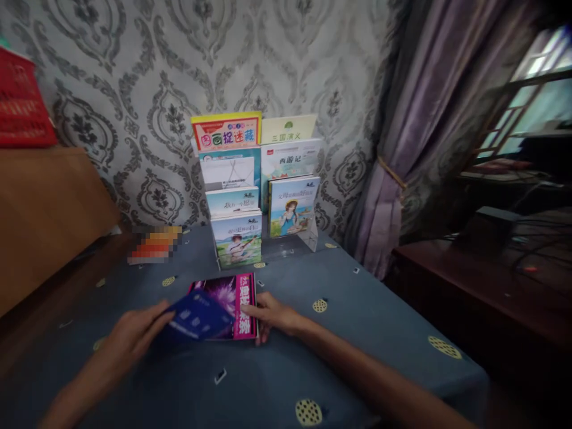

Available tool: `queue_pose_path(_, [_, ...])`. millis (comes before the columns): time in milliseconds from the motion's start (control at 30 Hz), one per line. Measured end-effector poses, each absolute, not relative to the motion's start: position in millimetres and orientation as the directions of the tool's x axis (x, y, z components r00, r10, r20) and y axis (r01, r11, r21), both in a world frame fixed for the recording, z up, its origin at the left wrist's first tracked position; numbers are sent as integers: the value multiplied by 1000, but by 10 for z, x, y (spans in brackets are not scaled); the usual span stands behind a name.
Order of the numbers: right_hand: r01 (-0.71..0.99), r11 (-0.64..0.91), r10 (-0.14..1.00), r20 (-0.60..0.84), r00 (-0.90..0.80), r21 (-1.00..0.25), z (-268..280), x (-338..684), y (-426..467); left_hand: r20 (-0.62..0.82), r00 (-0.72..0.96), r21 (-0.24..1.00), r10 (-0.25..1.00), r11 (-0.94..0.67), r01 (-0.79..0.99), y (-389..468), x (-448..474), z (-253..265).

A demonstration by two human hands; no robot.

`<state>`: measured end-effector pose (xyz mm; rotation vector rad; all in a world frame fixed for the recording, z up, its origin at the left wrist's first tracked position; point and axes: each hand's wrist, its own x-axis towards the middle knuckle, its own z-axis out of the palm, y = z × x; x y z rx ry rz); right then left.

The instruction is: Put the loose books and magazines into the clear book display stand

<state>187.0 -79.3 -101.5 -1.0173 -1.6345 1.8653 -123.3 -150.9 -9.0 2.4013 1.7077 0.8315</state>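
At left, a red container (24,101) shows above a brown box (49,214), patterned wallpaper (179,77) spans the far side, and at right a purple curtain (415,113) hangs left of a dark desk (440,280) bearing cables (531,253).

Likely a home room: pineapple-print tablecloth (379,333), damask-style wallpaper (166,134) behind its back edge, tied-back purple curtain (378,220) by its back right corner.

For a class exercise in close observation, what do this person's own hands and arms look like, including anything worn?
The left hand and right hand are ungloved. The slender forearms show no sleeves, watch or bracelet; blur hides finer detail.
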Motion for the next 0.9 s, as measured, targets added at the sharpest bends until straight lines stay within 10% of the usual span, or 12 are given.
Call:
queue_pose_path(233, [389,-123,792,-327,-516,-913,-925,2107,-821,345,82,626,935,-294,722,-1339,-1037,249])
queue_pose_path(367, [380,224,938,92,-334,-897,-736,2057,-953,213,-54,865,976,-163,474,-1169,-1070,157])
queue_pose_path(500, [335,577,813,485,-321,-745,-471,1880,-1221,-62,-48,994,997,67,91,-1022,-1006,7])
queue_pose_path(667, [257,843,536,696,-477,-473,-461,1615,-1441,-149,72,915,986,110,389,-970,-860,-320])
queue_pose_path(767, [254,859,501,625,-598,-445,-600,1445,-1471,118,51,597,992,-112,794,-1053,-780,-556])
queue_pose_path(900, [384,810,562,399,-725,-443,-797,1238,-1403,336,170,338,926,-287,897,-1229,-763,-894])
